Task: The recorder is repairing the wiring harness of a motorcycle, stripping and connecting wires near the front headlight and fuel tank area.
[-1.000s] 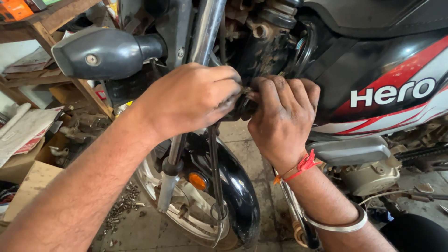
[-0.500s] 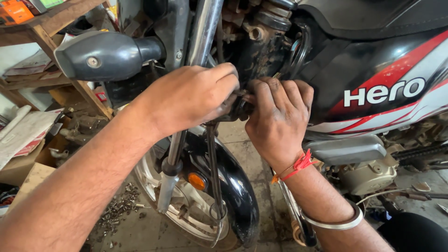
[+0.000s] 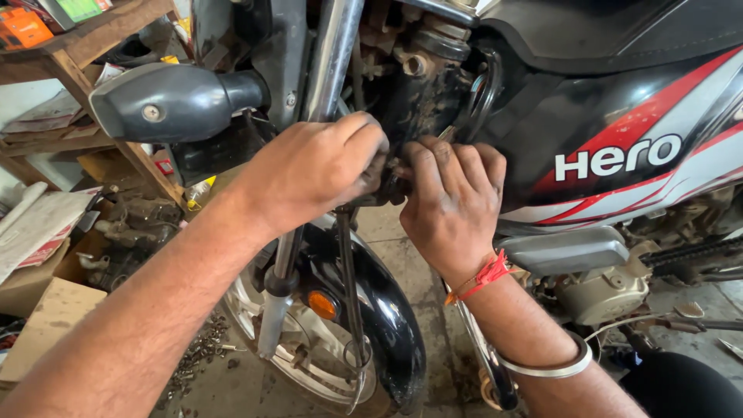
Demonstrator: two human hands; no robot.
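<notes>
I am in a workshop with a dusty grey floor (image 3: 232,387). A wooden shelf (image 3: 77,54) stands at the left with papers and small boxes on it. A cardboard box (image 3: 46,325) sits on the floor by the left edge; I cannot see what is inside. Small metal bits (image 3: 197,352) lie on the floor near the front wheel (image 3: 309,371).

My left hand (image 3: 313,170) and my right hand (image 3: 453,205) meet in the middle, low on the motorbike (image 3: 619,116), just beside the shiny fork tube (image 3: 333,54). The fingers of both hands are curled shut around a small dark part (image 3: 391,186) between them. Most of it is hidden, so I cannot tell which way it points. The fork tube runs up and down, a little tilted. A grey blinker (image 3: 166,101) sticks out to the left.
</notes>
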